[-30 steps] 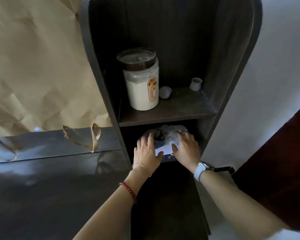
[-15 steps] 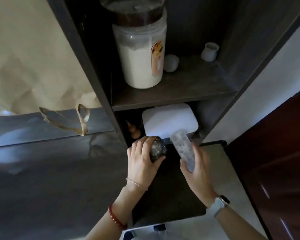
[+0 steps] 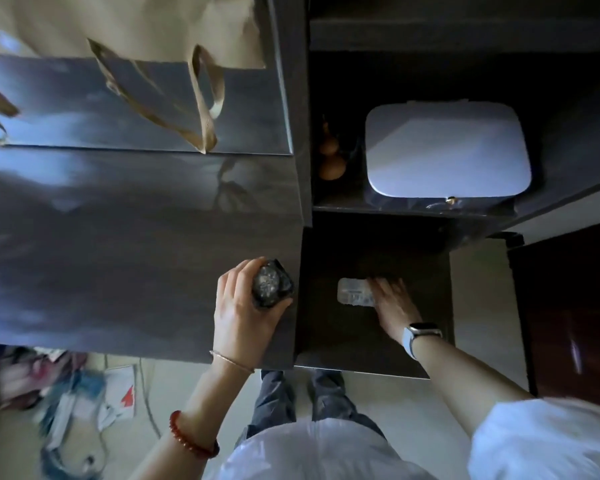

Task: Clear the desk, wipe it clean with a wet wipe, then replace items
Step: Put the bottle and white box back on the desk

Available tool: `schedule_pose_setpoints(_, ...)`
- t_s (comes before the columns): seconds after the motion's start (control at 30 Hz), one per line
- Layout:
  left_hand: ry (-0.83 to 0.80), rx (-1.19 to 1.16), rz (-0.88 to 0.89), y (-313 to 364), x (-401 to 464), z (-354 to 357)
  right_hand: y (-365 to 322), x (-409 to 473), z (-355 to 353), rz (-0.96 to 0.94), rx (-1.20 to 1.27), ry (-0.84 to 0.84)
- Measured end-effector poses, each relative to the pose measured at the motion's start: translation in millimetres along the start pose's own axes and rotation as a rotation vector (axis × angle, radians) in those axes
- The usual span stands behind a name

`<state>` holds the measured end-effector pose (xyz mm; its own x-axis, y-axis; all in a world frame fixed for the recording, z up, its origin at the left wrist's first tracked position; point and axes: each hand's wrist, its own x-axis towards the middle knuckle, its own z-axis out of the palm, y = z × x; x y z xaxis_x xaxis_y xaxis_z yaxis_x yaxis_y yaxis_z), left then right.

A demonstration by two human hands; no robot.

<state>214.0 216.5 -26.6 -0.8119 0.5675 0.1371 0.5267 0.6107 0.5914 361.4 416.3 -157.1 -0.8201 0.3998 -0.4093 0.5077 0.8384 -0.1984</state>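
Note:
My left hand [image 3: 243,306] grips a dark round object wrapped in black plastic [image 3: 270,288] over the right end of the glossy dark desk [image 3: 118,244]. My right hand [image 3: 392,303] is down on the lower dark surface [image 3: 368,344] to the right of the desk, its fingers on a small clear plastic packet [image 3: 353,292] that lies flat there. Motion blur hides whether those fingers curl round the packet.
A white rounded-lid box [image 3: 444,150] and a brown gourd [image 3: 331,157] sit in the shelf compartment behind. A tan paper bag [image 3: 118,22] with handles stands at the desk's back. Papers and clutter [image 3: 66,403] lie on the floor, lower left.
Both hands pulled the two items out of the shelf compartment toward me. The left hand moved over the desk end; the right hand lowered the clear packet onto the lower surface. The view tilted down.

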Motion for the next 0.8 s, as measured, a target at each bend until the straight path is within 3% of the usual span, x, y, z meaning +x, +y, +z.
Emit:
schedule_pose_setpoints(0.23, 0.01, 0.006, 0.003, -4.2, -3.1, -0.9, -2.5, 3.8, -6.5, 0.028, -0.031, -0.033)
schedule_pose_setpoints(0.4, 0.03, -0.035, -0.001, 3.7, 5.4, -6.8, -26.6, -23.3, -25.5, 0.017, 0.302, 0.191)
schedule_pose_setpoints(0.57, 0.064, -0.099, -0.018, 0.0, 8.5, -33.1, -82.6, -52.8, -68.9, -0.074, 0.516, 0.3)
schedule_pose_setpoints(0.8, 0.163, -0.117, -0.206, -68.2, 11.9, -112.6, -199.2, -20.2, -115.9, -0.314, 0.507, 0.342)
